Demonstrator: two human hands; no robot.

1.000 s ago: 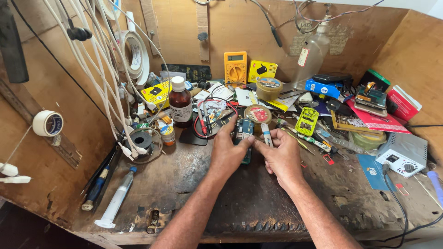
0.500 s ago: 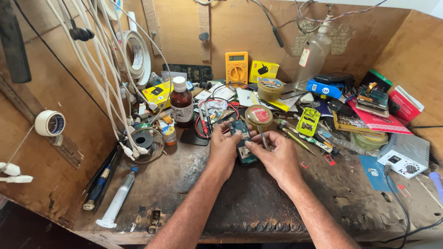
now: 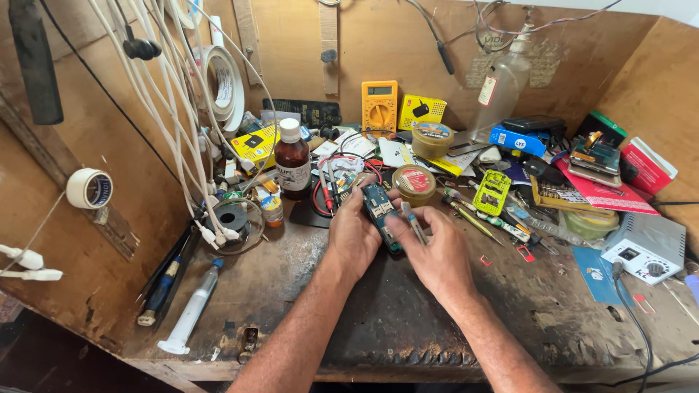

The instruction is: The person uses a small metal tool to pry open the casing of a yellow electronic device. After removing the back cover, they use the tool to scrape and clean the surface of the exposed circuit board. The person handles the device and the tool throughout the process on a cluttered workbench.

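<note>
Both hands are right in the middle of this messy wooden surface (image 3: 408, 327), working on a small blue-green circuit board (image 3: 380, 211). The left hand (image 3: 354, 236) has its grip closed around the board's left edge, fingers curled under and thumb up along the side, so the board sits tilted between the two hands, lifted a bit off the surface as far as I can tell. The right hand (image 3: 437, 255) is pinched shut on a thin metal tool (image 3: 413, 222), looks like tweezers or a fine driver; its tip sits on or just over the board's lower half, can't tell if it actually touches.

Stuff around the grip: just beyond the left hand's fingertips there's a tangle of red and black wires (image 3: 342, 175), and a bit further out to the left a brown glass bottle (image 3: 293, 160) with a white cap. Just past the right hand is a round tin with a red label (image 3: 413, 182), and beyond that a yellow multimeter (image 3: 379, 108) leaning against the back wall. Off to the right of the right hand lies a yellow-green phone frame (image 3: 492, 192), well apart from the board. Way over left of the left hand, near the front edge, a clear syringe (image 3: 191, 309) lies flat.
</note>
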